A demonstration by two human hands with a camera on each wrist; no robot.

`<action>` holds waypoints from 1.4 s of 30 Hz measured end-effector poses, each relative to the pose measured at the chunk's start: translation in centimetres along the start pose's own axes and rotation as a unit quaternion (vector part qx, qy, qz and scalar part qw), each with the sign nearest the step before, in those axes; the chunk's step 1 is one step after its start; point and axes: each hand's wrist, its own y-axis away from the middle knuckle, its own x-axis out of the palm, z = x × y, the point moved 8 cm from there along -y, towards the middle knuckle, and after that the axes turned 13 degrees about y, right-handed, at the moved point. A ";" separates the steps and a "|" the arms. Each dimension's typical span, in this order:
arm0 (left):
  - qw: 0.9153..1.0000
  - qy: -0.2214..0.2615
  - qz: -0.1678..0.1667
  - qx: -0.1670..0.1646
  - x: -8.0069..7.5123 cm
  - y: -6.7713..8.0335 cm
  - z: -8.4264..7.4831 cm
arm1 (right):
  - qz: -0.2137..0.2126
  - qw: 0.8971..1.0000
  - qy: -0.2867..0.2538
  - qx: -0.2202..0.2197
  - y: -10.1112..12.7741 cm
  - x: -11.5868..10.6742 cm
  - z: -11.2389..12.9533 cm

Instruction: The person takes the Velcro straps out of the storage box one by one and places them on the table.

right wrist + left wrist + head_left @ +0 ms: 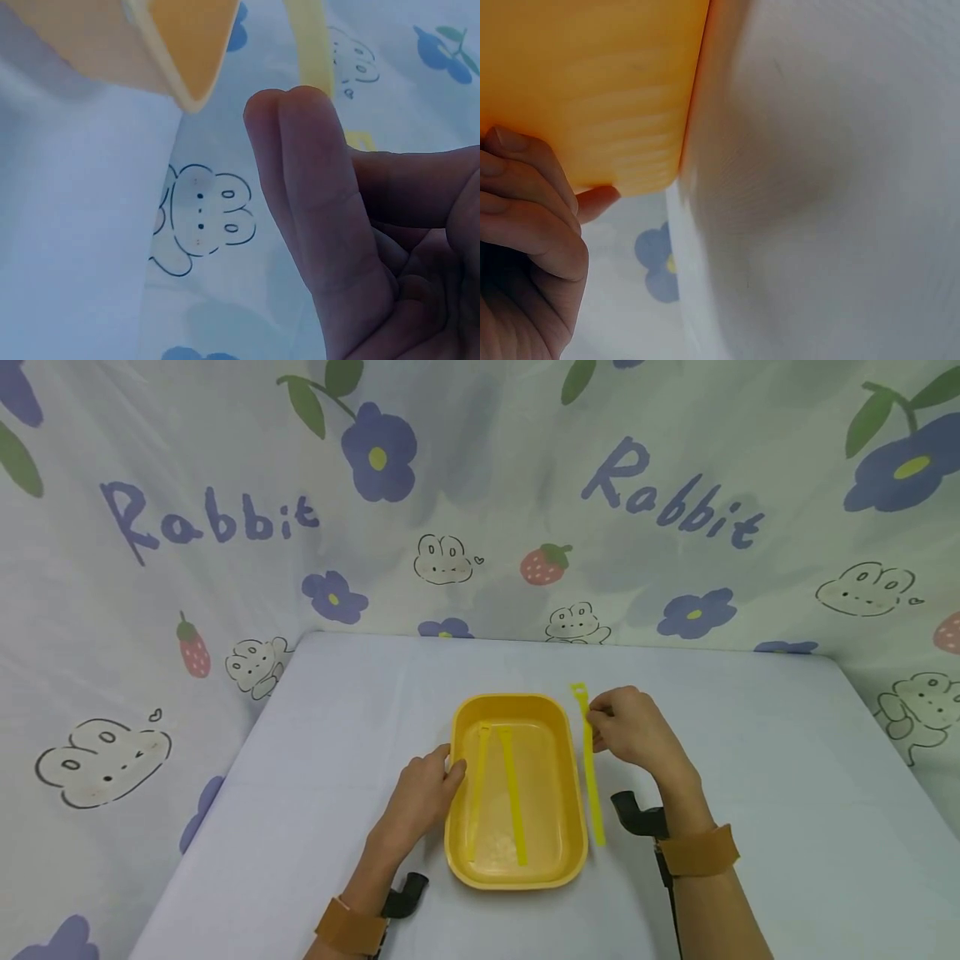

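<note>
Now, right hand [633, 727]: fingers curl, apparently pinching the loose yellow strap [591, 768].
Loose yellow strap: on the table [750, 752], just right of the yellow tray [573, 810], long axis near-to-far, slotted end away.
Left hand [423, 793]: fingertips pressing the tray's left wall.
Tray contents: two yellow straps [498, 793], lengthwise.

Pale lavender table [750, 760]; printed cloth backdrop [480, 527] with flowers, rabbits, strawberries.

Pale table [750, 760]: yellow tray [573, 852] at centre, yellow strap [592, 793] flat just right of it.
</note>
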 end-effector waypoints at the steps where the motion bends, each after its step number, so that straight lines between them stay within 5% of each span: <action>1: 1.000 -0.001 0.000 -0.001 0.0 0.0 0.0 | -0.001 1.000 -0.002 -0.001 0.0 -0.1 -0.3; 22: 1.000 0.000 -0.002 0.008 0.0 -0.1 -0.1 | -0.014 0.976 -0.216 0.037 1.2 -1.0 -6.5; 42: 1.000 0.010 -0.004 0.010 0.0 -0.1 0.0 | 0.046 0.983 -0.149 0.098 0.6 2.3 -11.8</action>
